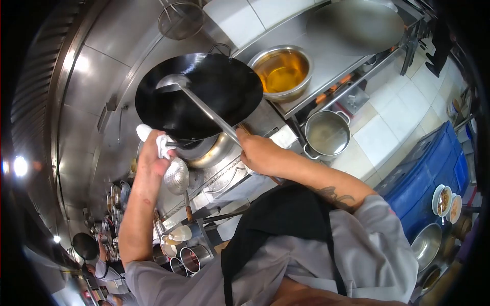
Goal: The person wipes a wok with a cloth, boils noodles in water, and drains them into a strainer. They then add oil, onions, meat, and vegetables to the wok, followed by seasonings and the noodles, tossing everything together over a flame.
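A large black wok (224, 89) is tilted so that its dark inside faces me, over the round burner area of the stove. My left hand (152, 155) is closed around the wok's near handle, with a folded white cloth (163, 147) between palm and metal. My right hand (258, 153) grips the long handle of a steel ladle (201, 106); its bowl lies inside the wok, towards the left. No food can be made out in the wok. Beside it on the right stands a steel bowl (305, 89) of amber liquid, apart from both hands.
A perforated skimmer (176, 178) lies below my left hand. A two-handled pot (327, 133) of cloudy liquid is at right, near a blue container (413, 163). A wire strainer (179, 21) is at the top. Another person (109, 270) stands lower left near a second wok (85, 246).
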`<state>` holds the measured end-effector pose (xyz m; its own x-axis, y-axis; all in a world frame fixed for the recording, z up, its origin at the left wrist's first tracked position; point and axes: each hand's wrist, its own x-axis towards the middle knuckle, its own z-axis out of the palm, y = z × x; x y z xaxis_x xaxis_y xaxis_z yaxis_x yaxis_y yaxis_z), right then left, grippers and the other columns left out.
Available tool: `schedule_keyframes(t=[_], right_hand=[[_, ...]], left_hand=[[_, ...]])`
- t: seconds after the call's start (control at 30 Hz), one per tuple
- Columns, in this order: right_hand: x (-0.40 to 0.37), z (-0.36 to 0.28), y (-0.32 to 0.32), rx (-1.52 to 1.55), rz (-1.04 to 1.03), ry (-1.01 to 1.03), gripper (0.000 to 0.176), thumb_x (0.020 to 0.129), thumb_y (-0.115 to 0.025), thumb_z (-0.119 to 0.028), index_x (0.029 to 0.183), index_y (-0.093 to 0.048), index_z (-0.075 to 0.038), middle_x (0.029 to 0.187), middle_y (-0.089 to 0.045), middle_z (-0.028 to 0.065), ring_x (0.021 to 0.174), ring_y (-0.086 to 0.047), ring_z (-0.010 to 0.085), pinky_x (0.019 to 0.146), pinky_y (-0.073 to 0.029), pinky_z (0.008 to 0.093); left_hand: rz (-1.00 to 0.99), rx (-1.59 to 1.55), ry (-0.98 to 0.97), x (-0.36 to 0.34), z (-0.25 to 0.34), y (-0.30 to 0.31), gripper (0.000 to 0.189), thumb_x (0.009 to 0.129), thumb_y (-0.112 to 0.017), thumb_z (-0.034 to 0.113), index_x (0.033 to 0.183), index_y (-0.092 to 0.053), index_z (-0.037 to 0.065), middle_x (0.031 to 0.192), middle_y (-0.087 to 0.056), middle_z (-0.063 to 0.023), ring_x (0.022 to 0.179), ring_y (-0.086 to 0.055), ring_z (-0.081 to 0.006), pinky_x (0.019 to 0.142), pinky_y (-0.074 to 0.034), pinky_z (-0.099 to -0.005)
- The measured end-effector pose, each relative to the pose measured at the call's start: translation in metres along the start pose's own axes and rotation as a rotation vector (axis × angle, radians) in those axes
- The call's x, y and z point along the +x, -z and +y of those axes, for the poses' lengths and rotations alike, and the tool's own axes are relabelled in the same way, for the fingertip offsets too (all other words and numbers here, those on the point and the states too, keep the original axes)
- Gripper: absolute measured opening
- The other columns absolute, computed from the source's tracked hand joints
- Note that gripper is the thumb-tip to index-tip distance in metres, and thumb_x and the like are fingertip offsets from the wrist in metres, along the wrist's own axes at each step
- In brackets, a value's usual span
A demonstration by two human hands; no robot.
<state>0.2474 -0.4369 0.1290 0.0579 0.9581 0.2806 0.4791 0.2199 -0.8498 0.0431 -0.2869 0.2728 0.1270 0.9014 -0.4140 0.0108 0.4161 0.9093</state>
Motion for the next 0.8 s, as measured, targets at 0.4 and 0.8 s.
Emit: schedule_keyframes(t=[0.4,0.8], right_hand=[[-0.008,0.002,0.041,0.083,0.081,-0.017,0.035,0.083,-0.053,-0.004,0.11,-0.04,0.012,0.08,-0.06,0.0318,0.078,-0.062,0.0453,0.07,-0.049,0.0473],[-0.001,0.004,0.038,0.133,0.066,-0.021,0.034,0.083,-0.053,-0.005,0.11,-0.04,0.012,0.078,-0.059,0.0292,0.075,-0.062,0.0421,0.067,-0.048,0.0445]], left_hand=[[0.015,0.404,-0.117,-0.008,0.057,-0.077,0.009,0.082,-0.058,0.018,0.088,-0.054,0.013,0.07,-0.061,-0.0007,0.052,-0.057,-0.0118,0.035,-0.038,-0.0226],[-0.019,0.35,-0.118,0.004,0.054,-0.057,0.011,0.082,-0.057,0.015,0.09,-0.051,0.01,0.07,-0.058,-0.0031,0.052,-0.055,-0.0144,0.035,-0.038,-0.0243]])
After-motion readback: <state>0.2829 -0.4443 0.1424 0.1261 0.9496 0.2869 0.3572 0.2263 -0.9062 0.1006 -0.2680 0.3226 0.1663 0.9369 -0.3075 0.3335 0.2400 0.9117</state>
